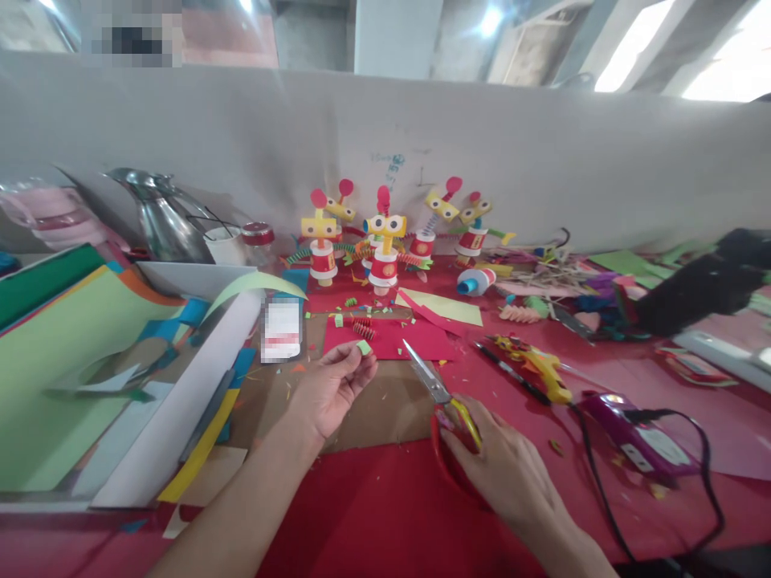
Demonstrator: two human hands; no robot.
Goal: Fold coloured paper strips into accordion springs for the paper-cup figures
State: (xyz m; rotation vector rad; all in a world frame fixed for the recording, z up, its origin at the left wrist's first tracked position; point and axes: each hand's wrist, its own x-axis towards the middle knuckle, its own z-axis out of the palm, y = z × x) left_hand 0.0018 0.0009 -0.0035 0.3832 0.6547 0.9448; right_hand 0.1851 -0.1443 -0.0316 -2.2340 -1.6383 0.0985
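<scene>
Between the thumb and fingers of my left hand [340, 381] is a small light-green paper piece [364, 348]. My right hand [503, 453] is on the red-and-yellow handles of a pair of scissors [429, 376], whose blades point up and left over the table. Beyond my left hand lies a red paper sheet [422, 341] with dark-red springy paper coils [364, 328] and green scraps on it. A brown board [373, 413] is under both hands. Farther back stand several paper-cup figures [384, 266] with yellow heads, round eyes and springy arms.
At left, a box [181, 409] holds coloured paper sheets; a metal jug [165, 217] stands behind it. To the right lie a yellow glue gun [545, 369], a black pen [511, 373] and a purple device [642, 437] with a black cable. Paper strips clutter the back right.
</scene>
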